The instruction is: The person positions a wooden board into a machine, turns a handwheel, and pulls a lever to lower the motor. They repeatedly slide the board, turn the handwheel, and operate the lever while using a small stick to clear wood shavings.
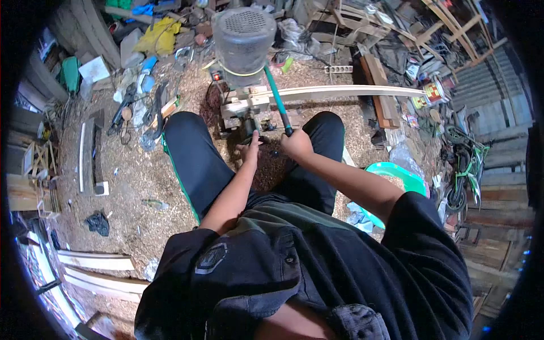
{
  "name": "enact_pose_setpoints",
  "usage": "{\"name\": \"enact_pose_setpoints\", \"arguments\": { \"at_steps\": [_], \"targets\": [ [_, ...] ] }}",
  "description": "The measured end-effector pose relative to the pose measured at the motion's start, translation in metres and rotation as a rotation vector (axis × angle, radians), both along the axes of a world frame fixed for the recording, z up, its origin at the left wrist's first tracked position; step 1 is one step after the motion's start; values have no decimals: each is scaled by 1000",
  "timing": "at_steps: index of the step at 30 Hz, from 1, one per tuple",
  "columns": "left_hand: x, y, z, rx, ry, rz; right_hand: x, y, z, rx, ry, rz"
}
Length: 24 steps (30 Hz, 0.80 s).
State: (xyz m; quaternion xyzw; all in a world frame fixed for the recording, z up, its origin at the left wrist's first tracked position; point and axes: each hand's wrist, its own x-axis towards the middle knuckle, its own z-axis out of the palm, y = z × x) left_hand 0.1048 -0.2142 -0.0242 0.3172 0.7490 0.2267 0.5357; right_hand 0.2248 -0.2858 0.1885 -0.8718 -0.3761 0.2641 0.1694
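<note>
My right hand is wrapped round the black end of a long teal-handled tool. The tool slants away over the wood, and its far end is hard to make out near the clear plastic container. A long, pale wooden strip lies crosswise in front of me, its left end at a metal vise. Close to the vise front is my left hand, thumb raised and fingers curled; what they hold is too small to make out. Both hands are between my knees.
Wood shavings cover the ground. A green basin sits to my right, near a thick plank and a paint can. Wooden strips lie at lower left. Scrap and a yellow sack clutter the back.
</note>
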Motion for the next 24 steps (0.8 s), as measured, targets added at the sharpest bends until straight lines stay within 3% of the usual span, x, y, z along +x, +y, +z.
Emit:
{"name": "enact_pose_setpoints", "arguments": {
  "at_steps": [8, 11, 15, 17, 18, 21, 22, 24],
  "targets": [
    [-14, -2, -16, 49, -216, 0, 7, -4, -14, 21, 91, -22],
    [-16, -12, -5, 53, -261, -6, 4, -8, -10, 51, 49, -33],
    [-22, -41, 29, 143, -287, -13, 8, -8, -16, 75, 166, -60],
    [-24, -58, 54, 241, -429, -35, 7, -12, -10, 73, 289, -71],
    [-21, -43, -3, 201, -205, -60, 7, -13, -14, 108, 271, -69],
    [-38, -38, -36, 205, -242, -219, 9, -11, -18, 111, 242, -35],
    [-35, -71, 53, 161, -111, -102, 5, -13, -9, 87, 280, -75],
    [-46, -64, 32, 140, -144, -138, 3, -16, -5, 85, 269, -64]
  ]
}}
